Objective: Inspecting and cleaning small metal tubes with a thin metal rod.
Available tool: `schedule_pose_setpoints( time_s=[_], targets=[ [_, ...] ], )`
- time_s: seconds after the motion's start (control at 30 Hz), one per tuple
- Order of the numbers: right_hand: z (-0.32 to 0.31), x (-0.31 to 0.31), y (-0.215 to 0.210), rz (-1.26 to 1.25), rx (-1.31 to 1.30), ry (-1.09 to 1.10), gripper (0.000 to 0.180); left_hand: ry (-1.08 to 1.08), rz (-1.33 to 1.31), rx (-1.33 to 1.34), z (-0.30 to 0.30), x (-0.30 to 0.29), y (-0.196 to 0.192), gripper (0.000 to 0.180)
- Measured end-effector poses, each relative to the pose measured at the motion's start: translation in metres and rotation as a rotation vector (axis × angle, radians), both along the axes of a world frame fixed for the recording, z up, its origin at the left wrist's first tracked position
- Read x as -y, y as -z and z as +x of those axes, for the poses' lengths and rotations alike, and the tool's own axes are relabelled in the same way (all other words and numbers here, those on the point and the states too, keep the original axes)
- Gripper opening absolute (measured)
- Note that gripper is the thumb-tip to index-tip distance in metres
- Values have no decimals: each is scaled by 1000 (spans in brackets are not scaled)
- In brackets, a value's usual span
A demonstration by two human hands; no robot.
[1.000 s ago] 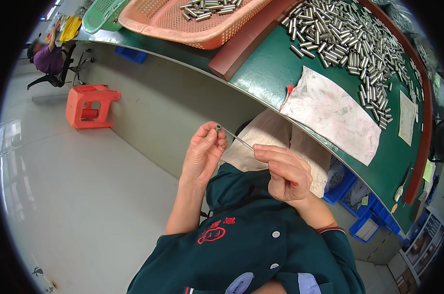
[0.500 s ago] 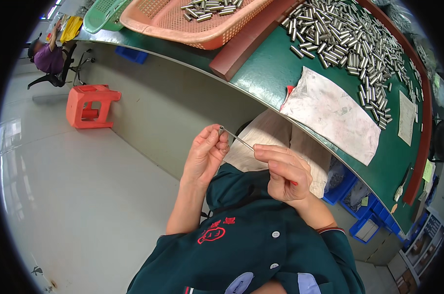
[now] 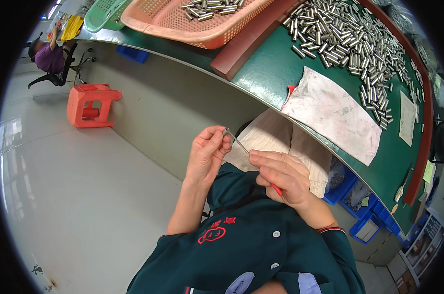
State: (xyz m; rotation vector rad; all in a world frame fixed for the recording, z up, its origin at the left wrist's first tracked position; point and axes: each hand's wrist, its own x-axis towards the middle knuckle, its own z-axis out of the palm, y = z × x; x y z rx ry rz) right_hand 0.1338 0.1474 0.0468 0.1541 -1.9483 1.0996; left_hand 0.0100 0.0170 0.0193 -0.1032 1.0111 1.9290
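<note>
My left hand [image 3: 206, 156] pinches a small metal tube [image 3: 225, 132] between thumb and fingertips, above my lap. Wrapped round a thin hand tool [image 3: 239, 143] with a metal shaft and a red handle, my right hand [image 3: 284, 177] points the shaft at the tube's end. The tip meets the tube's mouth; how deep it goes I cannot tell. Most of the handle is hidden by my fingers, with only its red end showing. Many similar metal tubes [image 3: 349, 46] lie heaped on the green table [image 3: 261, 73].
A stained white cloth [image 3: 334, 115] lies along the table edge. An orange basket [image 3: 182, 34] holds more tubes, beside a green basket [image 3: 102, 17] and a brown-red bar [image 3: 246, 46]. Blue bins [image 3: 364, 210] stand below. A red stool [image 3: 92, 105] and a seated person [image 3: 50, 58] are far left.
My right hand has turned and shifted slightly left, showing more of the red handle. The tube and my left hand have moved slightly right, and the shaft is tilted more steeply.
</note>
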Motion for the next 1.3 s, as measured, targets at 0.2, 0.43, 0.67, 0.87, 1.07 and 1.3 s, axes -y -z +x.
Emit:
schedule_pose_setpoints(
  time_s=[0.2, 0.43, 0.67, 0.87, 1.07, 1.3],
  targets=[
    [-3, 2, -4, 9, 32, -30, 28, -64, 64, 112, -2, -1, -3, 11],
    [10, 0, -6, -35, -140, -94, 25, -74, 129, 174, -2, 0, -4, 11],
    [5, -3, -9, -30, -42, -40, 21, -127, -147, -476, 2, 1, -8, 10],
    [1, -2, -7, -4, -7, -10, 18, -126, -147, -504, 4, 0, -9, 11],
    [-1, 1, -1, -37, -45, 23, 29, -108, -144, -506, 4, 0, -9, 12],
    [-4, 1, -9, -13, 71, 41, 21, -79, -275, -796, 3, 2, -13, 11]
  ],
)
